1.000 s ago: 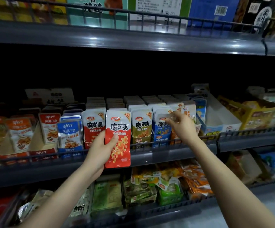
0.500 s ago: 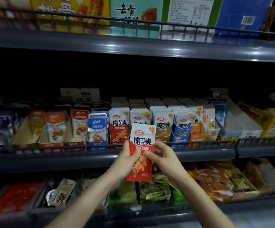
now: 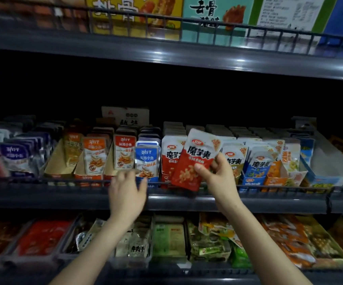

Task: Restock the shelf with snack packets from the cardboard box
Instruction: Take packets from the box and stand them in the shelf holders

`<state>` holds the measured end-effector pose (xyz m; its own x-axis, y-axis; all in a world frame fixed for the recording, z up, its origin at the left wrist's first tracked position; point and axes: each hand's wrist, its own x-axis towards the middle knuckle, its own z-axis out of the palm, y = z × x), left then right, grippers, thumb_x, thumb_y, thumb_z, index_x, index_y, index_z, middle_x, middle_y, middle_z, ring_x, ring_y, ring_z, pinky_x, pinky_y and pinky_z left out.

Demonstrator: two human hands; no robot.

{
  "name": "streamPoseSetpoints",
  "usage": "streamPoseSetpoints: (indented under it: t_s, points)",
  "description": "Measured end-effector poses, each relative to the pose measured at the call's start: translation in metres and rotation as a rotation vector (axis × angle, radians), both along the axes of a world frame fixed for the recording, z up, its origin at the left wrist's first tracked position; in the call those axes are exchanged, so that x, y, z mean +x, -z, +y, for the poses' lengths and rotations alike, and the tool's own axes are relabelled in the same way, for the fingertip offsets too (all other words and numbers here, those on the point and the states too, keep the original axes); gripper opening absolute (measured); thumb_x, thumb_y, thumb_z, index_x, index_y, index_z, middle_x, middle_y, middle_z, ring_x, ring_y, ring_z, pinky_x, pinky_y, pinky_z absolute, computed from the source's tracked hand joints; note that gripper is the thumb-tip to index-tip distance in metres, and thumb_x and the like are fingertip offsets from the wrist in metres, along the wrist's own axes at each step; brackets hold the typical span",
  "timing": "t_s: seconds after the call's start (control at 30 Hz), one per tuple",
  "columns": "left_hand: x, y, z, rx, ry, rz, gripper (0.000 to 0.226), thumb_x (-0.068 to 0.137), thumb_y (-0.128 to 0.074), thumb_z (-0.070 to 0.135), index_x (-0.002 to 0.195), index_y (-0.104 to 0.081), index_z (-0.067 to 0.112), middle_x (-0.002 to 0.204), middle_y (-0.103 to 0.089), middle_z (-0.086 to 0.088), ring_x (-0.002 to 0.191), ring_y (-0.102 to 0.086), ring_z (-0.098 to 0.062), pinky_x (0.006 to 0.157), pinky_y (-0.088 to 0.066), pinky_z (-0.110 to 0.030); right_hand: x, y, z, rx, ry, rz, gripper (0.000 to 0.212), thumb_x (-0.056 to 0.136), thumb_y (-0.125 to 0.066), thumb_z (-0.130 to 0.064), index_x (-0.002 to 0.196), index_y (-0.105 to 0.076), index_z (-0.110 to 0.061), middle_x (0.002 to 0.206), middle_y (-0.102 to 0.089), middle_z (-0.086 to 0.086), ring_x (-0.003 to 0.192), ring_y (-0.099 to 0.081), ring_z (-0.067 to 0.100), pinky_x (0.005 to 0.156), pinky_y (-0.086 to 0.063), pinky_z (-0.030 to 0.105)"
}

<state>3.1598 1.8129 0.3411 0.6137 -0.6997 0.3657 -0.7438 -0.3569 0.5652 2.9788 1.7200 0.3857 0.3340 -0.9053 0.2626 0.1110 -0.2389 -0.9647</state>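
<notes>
Head view: The right hand (image 3: 219, 175) pinches one red snack packet (image 3: 195, 159) by its lower right side, between thumb and curled fingers. The packet is tilted at the centre of the frame, in front of the middle shelf (image 3: 63, 194) and not yet set into a row. The left hand (image 3: 127, 194), left of centre, is blurred. Its fingers look spread and seem to hold nothing, with the tips near a blue packet (image 3: 147, 159) at the front rail.

The restocking looks well along. Most rows on this shelf stand full to the front, though a white tray (image 3: 322, 159) at the right looks mostly bare. The held packet still has to go in, probably into the red-and-white row (image 3: 169, 159) just behind it. The cardboard box is out of view, so how much stock remains cannot be told.

Counted: two hands, one packet in hand and three shelf levels. To the left of the blue packet are three orange-topped front faces. Further back the rows are too dark to count.
</notes>
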Motion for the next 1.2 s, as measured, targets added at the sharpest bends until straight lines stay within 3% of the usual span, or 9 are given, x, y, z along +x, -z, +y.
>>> streamPoseSetpoints:
  t_s: [0.1, 0.2, 0.3, 0.43, 0.5, 0.63, 0.77, 1.03, 1.2]
  points:
    - [0.027, 0.015, 0.003, 0.017, -0.137, -0.158, 0.039, 0.087, -0.065, 0.023, 0.119, -0.061, 0.001, 0.119, -0.057, -0.024, 0.109, -0.052, -0.039, 0.09, -0.045, -0.048, 0.018, -0.006, -0.013, -0.066, 0.035, -0.034, 0.03, 0.091, -0.062, -0.012, 0.116, -0.051, -0.022, 0.114, -0.065, -0.004, 0.103, -0.064, 0.007, 0.08, -0.057, 0.027]
    - [0.045, 0.032, 0.002, 0.047, -0.122, -0.25, 0.043, 0.078, -0.074, 0.015, 0.114, -0.063, -0.005, 0.116, -0.058, -0.029, 0.107, -0.055, -0.044, 0.088, -0.05, -0.054, 0.036, -0.006, -0.026, -0.126, 0.071, 0.015, 0.027, 0.092, -0.062, -0.016, 0.112, -0.049, -0.028, 0.113, -0.064, -0.007, 0.104, -0.062, 0.006, 0.084, -0.055, 0.027]
    - [0.052, 0.045, 0.005, 0.031, -0.07, -0.279, 0.049, 0.077, -0.075, 0.013, 0.12, -0.06, -0.005, 0.124, -0.057, -0.028, 0.116, -0.053, -0.044, 0.095, -0.047, -0.054, 0.047, 0.003, -0.035, -0.134, 0.083, 0.106, 0.026, 0.091, -0.062, -0.018, 0.114, -0.051, -0.022, 0.111, -0.064, -0.01, 0.102, -0.061, 0.003, 0.084, -0.055, 0.031]
    - [0.059, 0.057, 0.011, -0.006, -0.015, -0.323, 0.058, 0.075, -0.076, 0.011, 0.128, -0.056, -0.001, 0.132, -0.053, -0.025, 0.121, -0.051, -0.044, 0.096, -0.046, -0.054, 0.043, 0.01, -0.039, -0.158, 0.109, 0.191, 0.02, 0.092, -0.062, -0.017, 0.108, -0.051, -0.022, 0.102, -0.061, -0.016, 0.094, -0.059, -0.002, 0.071, -0.051, 0.018]
    - [0.063, 0.061, 0.014, -0.006, 0.014, -0.341, 0.064, 0.074, -0.077, 0.01, 0.133, -0.052, 0.002, 0.135, -0.051, -0.024, 0.123, -0.049, -0.043, 0.097, -0.044, -0.054, 0.04, 0.009, -0.041, -0.168, 0.123, 0.233, 0.02, 0.091, -0.062, -0.018, 0.106, -0.05, -0.025, 0.1, -0.06, -0.017, 0.093, -0.059, 0.0, 0.071, -0.05, 0.019]
    - [0.065, 0.063, 0.015, -0.011, 0.029, -0.326, 0.07, 0.071, -0.079, 0.006, 0.135, -0.05, 0.005, 0.136, -0.05, -0.023, 0.125, -0.048, -0.042, 0.099, -0.042, -0.054, 0.042, 0.005, -0.045, -0.187, 0.189, 0.348, 0.022, 0.089, -0.065, -0.025, 0.106, -0.051, -0.026, 0.104, -0.066, -0.009, 0.1, -0.064, 0.014, 0.086, -0.055, 0.04]
    - [0.064, 0.065, 0.014, 0.002, 0.026, -0.313, 0.074, 0.068, -0.078, 0.001, 0.136, -0.049, 0.006, 0.137, -0.049, -0.022, 0.127, -0.046, -0.042, 0.101, -0.04, -0.052, 0.044, -0.002, -0.052, -0.235, 0.228, 0.502, 0.026, 0.088, -0.066, -0.032, 0.106, -0.05, -0.023, 0.108, -0.068, -0.003, 0.099, -0.065, 0.02, 0.087, -0.053, 0.048]
    - [0.064, 0.068, 0.014, 0.008, 0.018, -0.295, 0.074, 0.071, -0.077, 0.004, 0.139, -0.046, 0.007, 0.141, -0.045, -0.021, 0.131, -0.041, -0.04, 0.103, -0.037, -0.051, 0.048, -0.01, -0.049, -0.291, 0.192, 0.539, 0.037, 0.09, -0.064, -0.025, 0.122, -0.049, -0.016, 0.117, -0.064, 0.002, 0.105, -0.063, 0.021, 0.085, -0.054, 0.041]
    - [0.062, 0.067, 0.012, 0.01, 0.012, -0.269, 0.073, 0.074, -0.079, 0.015, 0.139, -0.046, 0.007, 0.144, -0.042, -0.02, 0.133, -0.039, -0.039, 0.104, -0.036, -0.051, 0.052, -0.011, -0.046, -0.38, 0.181, 0.579, 0.035, 0.089, -0.064, -0.025, 0.121, -0.05, -0.016, 0.113, -0.066, 0.0, 0.097, -0.063, 0.017, 0.082, -0.054, 0.038]
